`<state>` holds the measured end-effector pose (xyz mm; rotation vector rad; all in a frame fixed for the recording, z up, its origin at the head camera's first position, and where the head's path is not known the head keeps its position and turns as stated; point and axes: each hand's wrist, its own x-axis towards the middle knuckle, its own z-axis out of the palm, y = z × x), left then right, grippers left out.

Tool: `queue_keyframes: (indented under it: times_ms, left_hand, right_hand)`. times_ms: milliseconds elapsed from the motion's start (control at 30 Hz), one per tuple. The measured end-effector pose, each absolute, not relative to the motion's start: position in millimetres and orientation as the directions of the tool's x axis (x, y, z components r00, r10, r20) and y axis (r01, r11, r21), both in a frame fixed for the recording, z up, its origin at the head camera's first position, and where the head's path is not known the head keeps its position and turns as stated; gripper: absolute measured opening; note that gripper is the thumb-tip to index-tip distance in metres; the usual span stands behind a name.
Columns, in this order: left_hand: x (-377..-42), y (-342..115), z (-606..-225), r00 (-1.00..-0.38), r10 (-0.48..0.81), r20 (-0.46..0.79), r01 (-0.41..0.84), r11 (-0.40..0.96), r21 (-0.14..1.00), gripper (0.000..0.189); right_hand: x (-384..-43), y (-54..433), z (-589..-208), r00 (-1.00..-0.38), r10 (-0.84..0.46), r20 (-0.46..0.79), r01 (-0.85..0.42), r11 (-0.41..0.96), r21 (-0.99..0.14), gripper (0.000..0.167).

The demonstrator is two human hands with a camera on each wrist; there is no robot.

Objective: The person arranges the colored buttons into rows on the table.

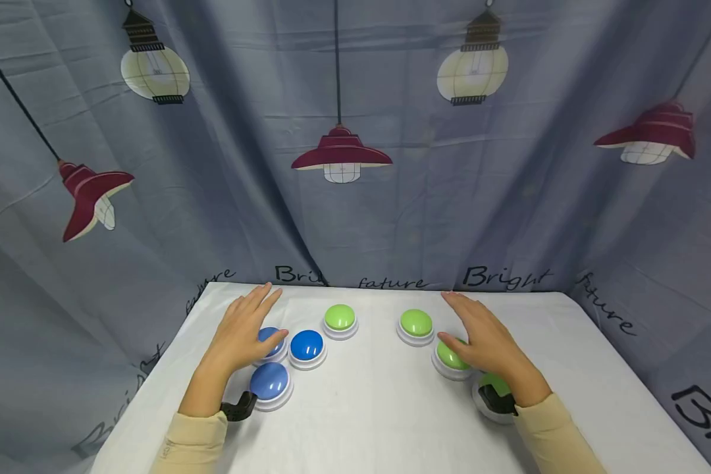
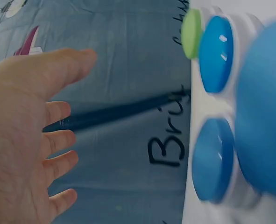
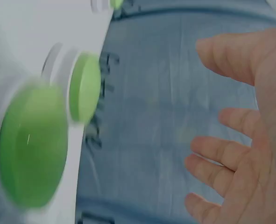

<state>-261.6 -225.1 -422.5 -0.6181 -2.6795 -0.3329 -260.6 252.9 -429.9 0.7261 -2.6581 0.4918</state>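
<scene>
My left hand [image 1: 239, 334] hovers over the left of the table, its fingers spread and nothing in it. Below and beside it stand a partly covered blue push button [image 1: 268, 337], another blue button [image 1: 307, 345] to its right and a third blue button [image 1: 269, 381] nearer the wrist. In the left wrist view, a gap separates the palm from the blue domes. On the other side, my right hand [image 1: 487, 337] is held above a green push button [image 1: 450, 355], fingers extended and holding nothing. A green button [image 1: 498, 384] lies partly hidden under that wrist.
Further green buttons stand at the back middle [image 1: 340, 317] and left of the right hand [image 1: 416, 322]. All have white round bases and sit on a white tabletop [image 1: 367, 421]. A grey curtain [image 1: 391, 217] printed with lamps and lettering hangs behind the table and at its sides.
</scene>
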Motion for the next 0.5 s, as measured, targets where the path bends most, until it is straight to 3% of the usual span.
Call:
queue_keyframes:
  times_ms: [267,500]
  left_hand:
    - [-242.7,-252.1,-434.3,-0.862,0.34,0.375,0.438,0.873,0.214,0.083]
    - [-227.8,-262.5,-446.3,-0.873,0.336,0.353,0.434,0.866,0.247,0.082]
  right_hand:
    - [-268.5,192.7,-432.2,-0.765,-0.503,0.403,-0.62,0.743,-0.252,0.074]
    - [-266.8,141.3,-439.7,-0.678,-0.613,0.407,-0.724,0.653,-0.224,0.063]
